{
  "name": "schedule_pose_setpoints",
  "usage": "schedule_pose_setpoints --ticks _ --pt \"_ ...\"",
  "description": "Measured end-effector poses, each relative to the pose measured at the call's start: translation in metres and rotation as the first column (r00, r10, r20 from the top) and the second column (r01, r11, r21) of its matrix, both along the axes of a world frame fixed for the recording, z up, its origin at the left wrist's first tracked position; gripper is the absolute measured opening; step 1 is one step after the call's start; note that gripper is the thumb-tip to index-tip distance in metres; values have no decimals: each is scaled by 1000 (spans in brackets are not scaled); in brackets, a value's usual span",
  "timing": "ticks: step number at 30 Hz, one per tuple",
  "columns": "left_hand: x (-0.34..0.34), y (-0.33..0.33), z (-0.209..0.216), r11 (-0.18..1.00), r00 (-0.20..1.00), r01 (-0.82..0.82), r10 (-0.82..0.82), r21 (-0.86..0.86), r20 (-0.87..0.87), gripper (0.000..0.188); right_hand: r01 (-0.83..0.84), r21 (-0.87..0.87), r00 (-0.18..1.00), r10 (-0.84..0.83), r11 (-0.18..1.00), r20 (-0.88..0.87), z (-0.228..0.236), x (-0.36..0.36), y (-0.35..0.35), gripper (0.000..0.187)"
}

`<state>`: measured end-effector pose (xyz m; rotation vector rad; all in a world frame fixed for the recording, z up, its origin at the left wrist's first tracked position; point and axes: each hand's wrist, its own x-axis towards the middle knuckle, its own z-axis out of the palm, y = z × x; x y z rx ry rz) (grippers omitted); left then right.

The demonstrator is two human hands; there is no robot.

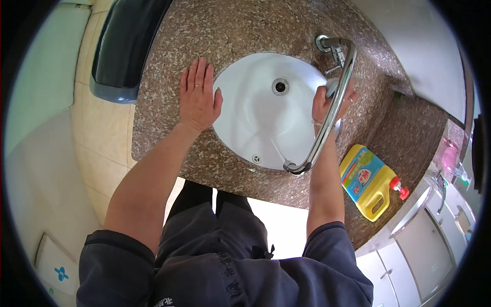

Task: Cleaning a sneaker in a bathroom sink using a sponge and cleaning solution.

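Observation:
A white oval basin (245,110) is set into a brown speckled stone counter (235,25). My left hand (198,97) lies flat on the counter at the basin's left edge, its fingers stretched out; one wears a ring. My right hand (322,105) is at the basin's right rim, partly hidden by the long chrome faucet (335,110). Its fingers curl around a grey-white thing (332,87) whose kind I cannot make out. A thin streak, apparently water, runs from the spout end into the basin. The drain (280,87) is uncovered.
A yellow jug (368,192) with a red cap lies on the counter, right of my forearm. A dark glossy box (123,56) stands at the far left. Toward the right edge are a pink pump bottle (450,156) and a second chrome faucet (441,192).

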<state>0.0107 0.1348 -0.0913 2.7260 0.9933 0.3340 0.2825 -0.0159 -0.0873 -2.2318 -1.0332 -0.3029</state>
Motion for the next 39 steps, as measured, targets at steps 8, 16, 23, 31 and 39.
schedule_pose_setpoints --ticks 8,16,23,31,39 --pt "-3 0 0 1000 1000 -3 3 -15 -3 58 86 -61 965 -68 994 252 -5 30 17 42" --pt "-3 1 0 1000 999 -4 3 -23 -33 59 115 20 937 -102 993 -333 -17 60 13 22" --pt "-3 0 -1 1000 1000 -1 0 -28 -27 60 382 161 286 49 910 -957 21 40 18 20" --pt "-5 1 0 1000 999 -2 2 -18 -37 60 230 -144 662 -263 962 -701 69 -45 7 46" --pt "-1 -1 -3 1000 1000 13 -13 1 -22 59 140 -114 581 -175 984 -795 56 -95 49 52"
